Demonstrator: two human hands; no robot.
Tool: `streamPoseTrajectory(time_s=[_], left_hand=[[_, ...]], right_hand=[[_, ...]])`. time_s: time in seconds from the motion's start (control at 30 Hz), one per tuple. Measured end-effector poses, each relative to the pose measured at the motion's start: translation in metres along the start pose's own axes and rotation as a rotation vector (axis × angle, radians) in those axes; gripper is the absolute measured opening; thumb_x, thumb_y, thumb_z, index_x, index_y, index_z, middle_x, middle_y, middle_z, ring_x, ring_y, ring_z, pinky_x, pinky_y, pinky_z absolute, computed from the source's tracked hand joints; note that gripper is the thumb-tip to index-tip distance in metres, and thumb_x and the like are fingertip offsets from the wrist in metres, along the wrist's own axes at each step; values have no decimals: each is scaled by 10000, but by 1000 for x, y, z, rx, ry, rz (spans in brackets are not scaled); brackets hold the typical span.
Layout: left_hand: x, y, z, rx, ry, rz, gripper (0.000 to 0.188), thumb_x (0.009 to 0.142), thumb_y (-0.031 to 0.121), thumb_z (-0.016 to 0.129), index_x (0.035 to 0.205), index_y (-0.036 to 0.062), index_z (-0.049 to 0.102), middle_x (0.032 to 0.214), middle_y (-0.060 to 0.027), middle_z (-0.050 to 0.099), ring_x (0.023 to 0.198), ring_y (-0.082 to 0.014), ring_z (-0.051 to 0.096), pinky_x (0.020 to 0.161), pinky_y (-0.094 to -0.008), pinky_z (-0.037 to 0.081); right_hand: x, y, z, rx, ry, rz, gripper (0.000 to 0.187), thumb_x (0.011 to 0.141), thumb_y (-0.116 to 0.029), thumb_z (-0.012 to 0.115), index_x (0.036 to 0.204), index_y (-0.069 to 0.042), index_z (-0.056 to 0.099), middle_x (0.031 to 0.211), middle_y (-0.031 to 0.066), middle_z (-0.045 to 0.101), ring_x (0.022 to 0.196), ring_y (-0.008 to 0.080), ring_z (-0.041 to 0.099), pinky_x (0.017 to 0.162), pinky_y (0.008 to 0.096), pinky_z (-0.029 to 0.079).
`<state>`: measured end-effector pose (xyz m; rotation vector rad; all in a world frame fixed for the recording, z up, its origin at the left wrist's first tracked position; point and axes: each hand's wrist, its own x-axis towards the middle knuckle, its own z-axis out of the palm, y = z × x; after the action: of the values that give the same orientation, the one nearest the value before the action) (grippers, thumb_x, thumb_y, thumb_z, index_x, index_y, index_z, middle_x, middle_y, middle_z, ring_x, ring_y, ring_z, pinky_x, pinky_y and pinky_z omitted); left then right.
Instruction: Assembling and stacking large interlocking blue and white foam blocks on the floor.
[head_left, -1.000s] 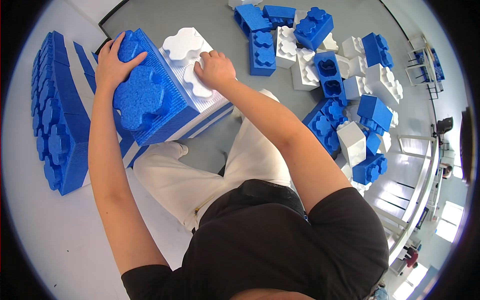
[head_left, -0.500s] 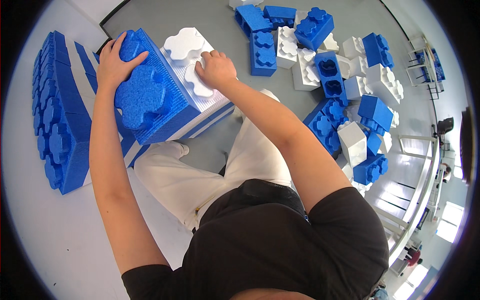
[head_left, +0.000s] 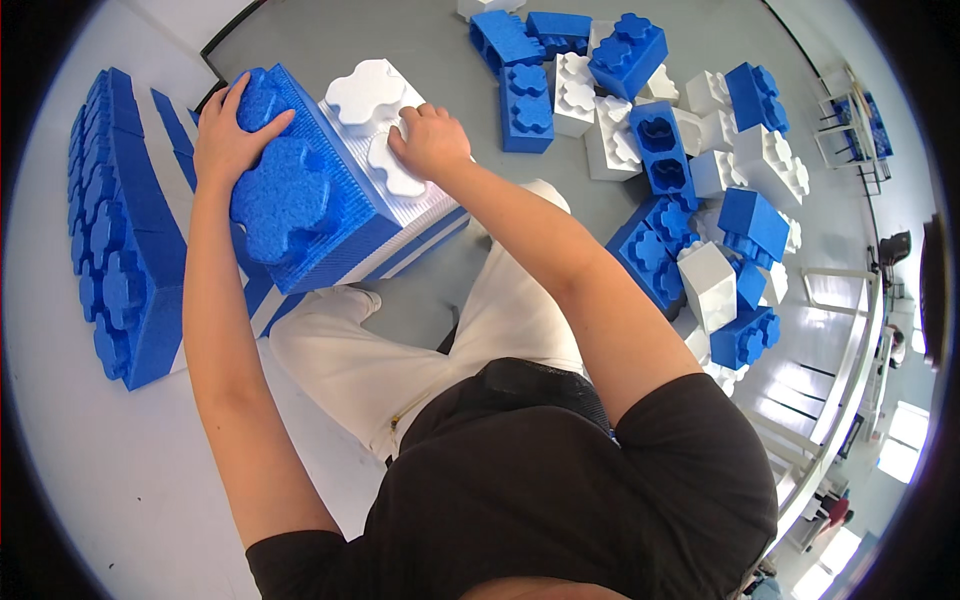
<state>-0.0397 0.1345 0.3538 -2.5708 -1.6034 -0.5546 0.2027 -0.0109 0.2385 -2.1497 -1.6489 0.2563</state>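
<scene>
My left hand (head_left: pixel 226 143) grips the far stud of a large blue foam building block (head_left: pixel 350 205), its thumb spread from the fingers across the stud. A second big stud nearer to me lies under no hand. Right alongside, a ribbed white foam building block (head_left: pixel 425 205) sits against the blue one. On its near stud, my right hand (head_left: pixel 432 143) has its fingers bent over the edge. Both blocks top a stack with blue and white layers, and my forearms cover part of it.
On my left stands a wall of stacked blue and white blocks (head_left: pixel 150 300), against a white panel. Many loose blue blocks (head_left: pixel 527 105) and white blocks (head_left: pixel 706 285) lie heaped on the grey floor to the right. A white metal railing (head_left: pixel 845 400) runs beyond them.
Both hands keep their places on the two blocks. The whole view has shifted very slightly.
</scene>
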Motion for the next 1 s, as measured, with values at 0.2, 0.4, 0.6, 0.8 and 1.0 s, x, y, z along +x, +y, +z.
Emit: streamPoseTrajectory(time_s=[0.2,0.4,0.6,0.8,1.0], left_hand=[[-5,1,-2,8,21,7,1002,649,731,779,1486,256,501,1512,-124,461,1415,-305,427,1105,-493,419],[-6,2,-6,9,25,16,996,651,736,776,1482,258,505,1508,-123,466,1405,-299,440,1100,-491,424],[-9,3,-4,25,44,14,989,653,731,779,1477,255,512,1508,-131,465,1404,-306,440,1104,-485,422],[-11,2,-5,9,52,26,967,659,703,792,1469,249,520,1512,-136,464,1402,-319,442,1108,-480,419],[-11,3,-8,-43,50,46,960,655,686,804,1462,246,528,1510,-142,467,1400,-323,444,1106,-477,420]], right_hand=[[-1,1,1,19,-1,-7,460,981,-433,495,1197,-56,647,1177,160,643,1145,321,586,964,446,479],[-1,2,2,2,11,-27,452,975,-427,504,1182,-53,649,1163,160,648,1135,326,591,958,446,483],[-4,2,3,-6,42,-36,443,976,-420,500,1177,-54,649,1148,162,653,1106,328,604,948,450,489],[-7,2,4,-30,67,-41,423,960,-410,536,1170,-64,661,1130,153,655,1071,330,615,927,451,506],[-14,2,2,-65,60,-35,451,958,-420,532,1207,-59,635,1137,154,646,1065,331,610,918,448,505]])
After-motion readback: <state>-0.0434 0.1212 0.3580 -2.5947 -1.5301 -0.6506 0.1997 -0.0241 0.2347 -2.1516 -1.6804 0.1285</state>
